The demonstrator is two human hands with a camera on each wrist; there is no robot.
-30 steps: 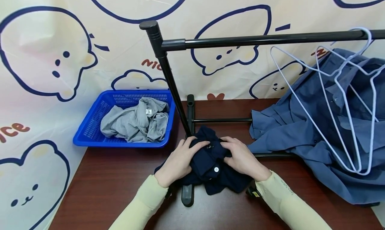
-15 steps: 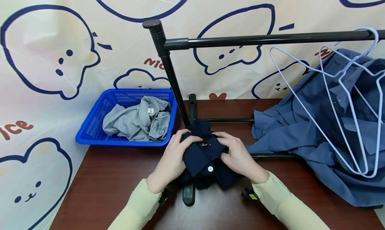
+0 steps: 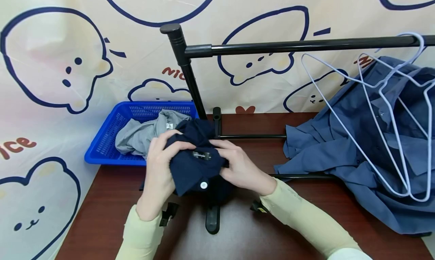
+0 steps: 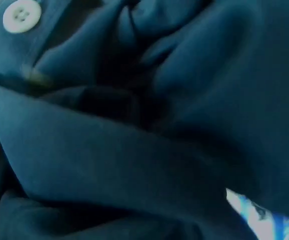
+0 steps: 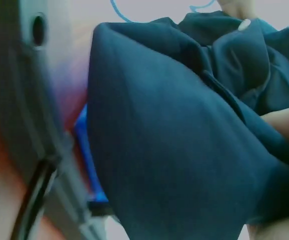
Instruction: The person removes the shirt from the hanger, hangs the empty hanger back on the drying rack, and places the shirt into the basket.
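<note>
- Both arms come in from the bottom edge, pale yellow sleeves down to the wrists, and my hands meet in the middle over the dark wood table [image 3: 112, 214].
- My left hand [image 3: 159, 169] is curled round the left side of a bunched-up navy shirt [image 3: 193, 165], fingers hooked over its top edge.
- My right hand [image 3: 238, 167] pinches the other side, thumb and fingers closed on the fabric right by the little label.
- So both hands have hold of the shirt, which is up off the table, just in front of the blue basket [image 3: 102, 146] and the black rack post [image 3: 188, 75].
- The head view is the only one giving the whole scene: grey garment [image 3: 139, 137] in the basket, a blue shirt [image 3: 343, 146] slumped at the right, pale wire hangers [image 3: 380, 112] on the rail.
- The left wrist cam is basically all navy cloth, folds everywhere, plus one white button [image 4: 20, 15] close up.
- The right wrist cam shows the shirt as a fat dark bundle, a sliver of blue basket behind it, and the grey rack foot [image 5: 19, 100] blurry at the left.
- The shirt itself: dark navy, crumpled, collar area on top, white button [image 3: 204, 184] facing up.
</note>
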